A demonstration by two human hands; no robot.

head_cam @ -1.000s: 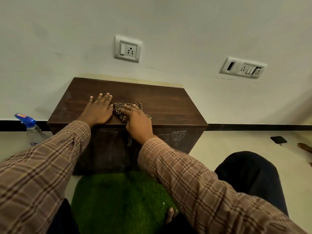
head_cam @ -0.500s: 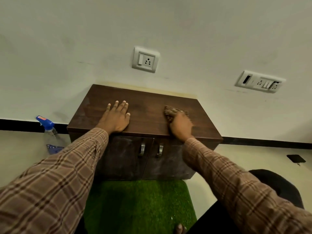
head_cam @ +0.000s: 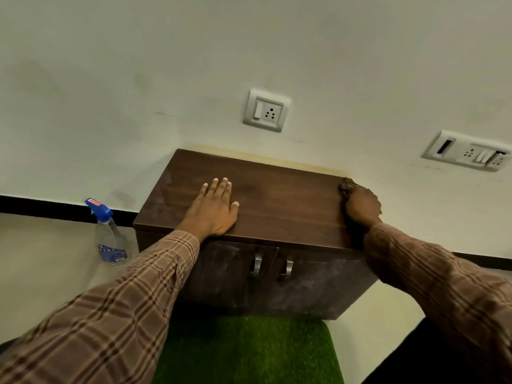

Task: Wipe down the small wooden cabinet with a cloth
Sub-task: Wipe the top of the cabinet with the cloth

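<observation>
right hand (head_cam: 361,205) has slid the cloth (head_cam: 347,185), bunched under its curled fingers, to the cabinet (head_cam: 277,206) top's right edge; left hand (head_cam: 214,210) stays flat, fingers straight.

The small wooden cabinet (head_cam: 277,209) is dark brown, with two closed doors and two metal handles, and stands against the wall. The checked cloth (head_cam: 346,185) lies at its top's far right corner, mostly covered.

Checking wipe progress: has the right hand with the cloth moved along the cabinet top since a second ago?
Yes. The right hand, on the cloth, went from mid-top beside the left hand to the cabinet top's right edge.
</observation>
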